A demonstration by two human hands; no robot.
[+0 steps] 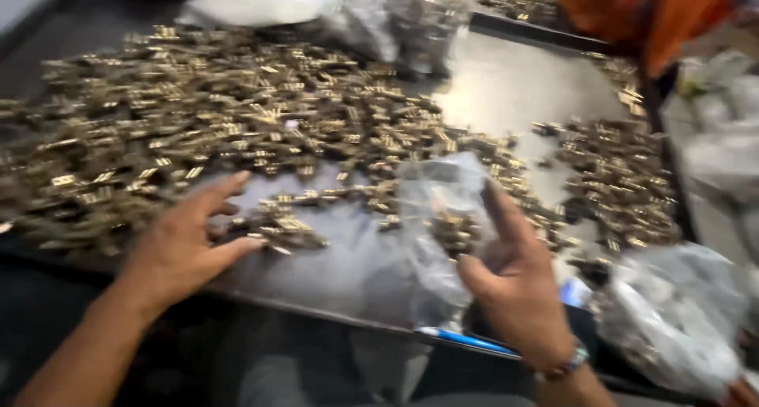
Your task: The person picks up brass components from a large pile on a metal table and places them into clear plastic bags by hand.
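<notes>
Two bare hands work at the near edge of a dark, shiny metal bench (332, 272), and motion blur softens nearly everything. The left hand (186, 245) lies flat with its grip spread, fingers splayed, fingertips just touching a small cluster of little brass-coloured metal parts (288, 229). The right hand (518, 284), wearing a beaded wristband (565, 363), pinches a clear, crumpled plastic bag (443, 209) between thumb and raised fingers; a handful of the same brass parts sits inside, just left of the grip, though the film hides their shape. A thin blue pen-like object (466, 341) lies at the bench edge below that hand, partly covered. At the near right, another bulging clear plastic bag (672, 320) is cut off by the frame. Farther back, a broad heap of brass parts (198, 106) spreads across the bench, with a smaller heap (624, 181) to the right. Beyond, more bags (411, 19) and an orange cloth (648, 11) are too blurred to make out.
</notes>
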